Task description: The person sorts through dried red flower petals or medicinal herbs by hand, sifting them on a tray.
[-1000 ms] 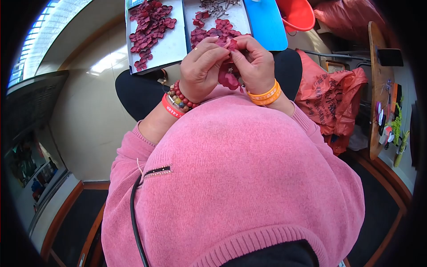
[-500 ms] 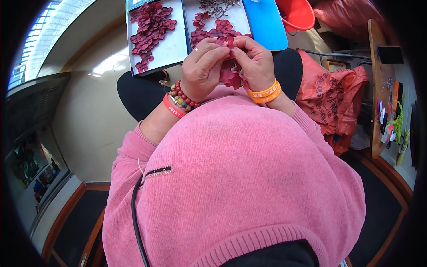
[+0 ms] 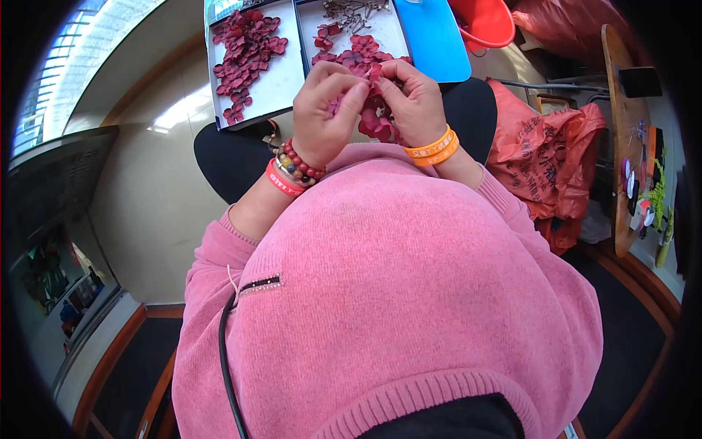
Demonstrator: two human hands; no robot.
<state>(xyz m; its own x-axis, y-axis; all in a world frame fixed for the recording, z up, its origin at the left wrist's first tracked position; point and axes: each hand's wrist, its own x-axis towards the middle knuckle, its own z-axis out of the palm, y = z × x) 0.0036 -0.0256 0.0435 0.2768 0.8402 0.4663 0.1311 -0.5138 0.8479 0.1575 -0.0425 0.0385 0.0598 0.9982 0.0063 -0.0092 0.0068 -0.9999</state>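
Observation:
Both hands meet at the near edge of a white tray (image 3: 276,88), above my lap. My right hand (image 3: 415,106), with orange wristbands, pinches a dark red fabric flower (image 3: 376,121) between thumb and fingers; its petals hang down below the fingertips. My left hand (image 3: 325,113), wearing beads and a red band, is curled with its thumb against the upper part of the same flower. Its fingertips are partly hidden. Dark red flower heads (image 3: 247,58) lie in the tray's left compartment, others (image 3: 362,50) in the right one, by a heap of thin brown stems (image 3: 356,12).
A blue panel (image 3: 435,44) adjoins the tray on the right, with a red basin (image 3: 486,22) beyond it. Red plastic bags (image 3: 545,154) sit by my right knee. At far right a wooden board (image 3: 621,146) has a dark phone-like object (image 3: 640,83) beside it.
My left hand has turned and its fingers have loosened, with the thumb drawn slightly back from the right fingertips. The right hand has shifted slightly left and up, still pinching the flower.

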